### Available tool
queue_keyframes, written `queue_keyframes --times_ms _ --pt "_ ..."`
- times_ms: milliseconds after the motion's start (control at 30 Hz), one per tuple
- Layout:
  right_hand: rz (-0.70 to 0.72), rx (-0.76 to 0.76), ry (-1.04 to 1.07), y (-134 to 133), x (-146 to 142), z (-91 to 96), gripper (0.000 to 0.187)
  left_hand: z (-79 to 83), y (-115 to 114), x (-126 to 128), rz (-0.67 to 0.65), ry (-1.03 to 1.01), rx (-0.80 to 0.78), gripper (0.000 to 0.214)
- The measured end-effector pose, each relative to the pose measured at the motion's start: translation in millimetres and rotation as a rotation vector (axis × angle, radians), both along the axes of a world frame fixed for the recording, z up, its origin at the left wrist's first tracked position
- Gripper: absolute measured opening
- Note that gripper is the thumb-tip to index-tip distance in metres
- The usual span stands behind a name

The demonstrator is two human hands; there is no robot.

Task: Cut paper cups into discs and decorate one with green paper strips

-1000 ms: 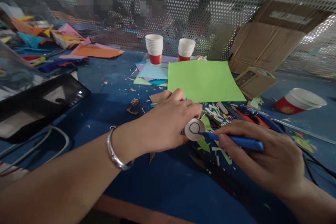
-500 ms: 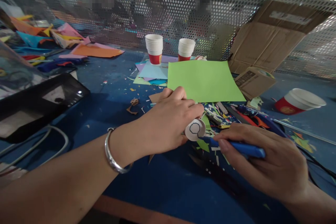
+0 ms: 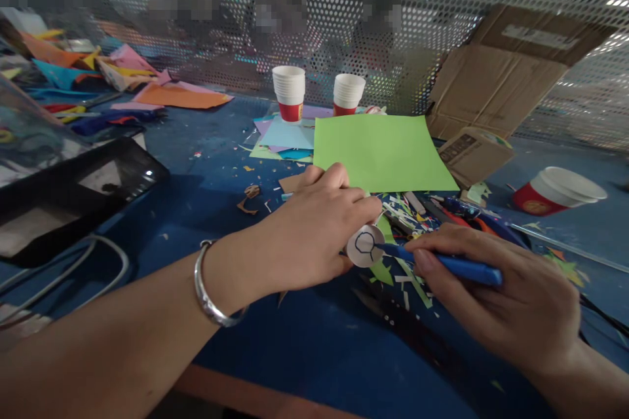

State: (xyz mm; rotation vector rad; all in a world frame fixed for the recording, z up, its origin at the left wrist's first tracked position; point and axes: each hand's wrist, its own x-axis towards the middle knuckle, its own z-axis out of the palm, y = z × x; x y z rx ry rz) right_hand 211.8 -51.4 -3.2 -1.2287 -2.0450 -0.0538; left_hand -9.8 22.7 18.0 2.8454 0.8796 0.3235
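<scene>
My left hand (image 3: 314,229) is closed around a small white paper cup (image 3: 364,246) lying on its side, its round bottom turned toward me. A dark outline is drawn on that bottom. My right hand (image 3: 496,294) grips a blue pen (image 3: 452,265), and the pen's tip touches the cup's bottom at its right edge. Both hands rest low over the blue table (image 3: 295,334), among green and white paper scraps (image 3: 393,272).
A green paper sheet (image 3: 383,150) lies just beyond my hands. Two stacks of red-and-white cups (image 3: 289,91) stand behind it, another stack (image 3: 555,188) lies at right. Cardboard (image 3: 501,72) leans on the mesh wall. A black tray (image 3: 73,190) and cables sit at left.
The pen tip drew back a little from the cup's bottom, then returned to its right edge. The left hand and cup stayed almost still.
</scene>
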Motion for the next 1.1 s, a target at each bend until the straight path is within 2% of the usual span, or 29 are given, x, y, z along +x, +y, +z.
queue_keyframes --times_ms 267,467,667,1100 --pt "0.003 0.051 -0.036 0.6 0.9 1.6 0.011 6.4 -1.2 -0.7 0.015 0.033 -0.009 0.015" --pt "-0.017 0.074 -0.022 -0.6 1.3 2.8 0.010 4.3 -1.6 0.3 0.018 0.005 -0.017 0.023" --pt "0.058 0.108 -0.033 3.7 1.0 2.3 0.009 2.8 -3.6 0.9 0.009 -0.016 -0.035 0.025" --pt "0.110 0.148 -0.051 0.7 2.0 4.5 0.009 1.4 -4.6 3.2 0.026 -0.044 0.008 0.027"
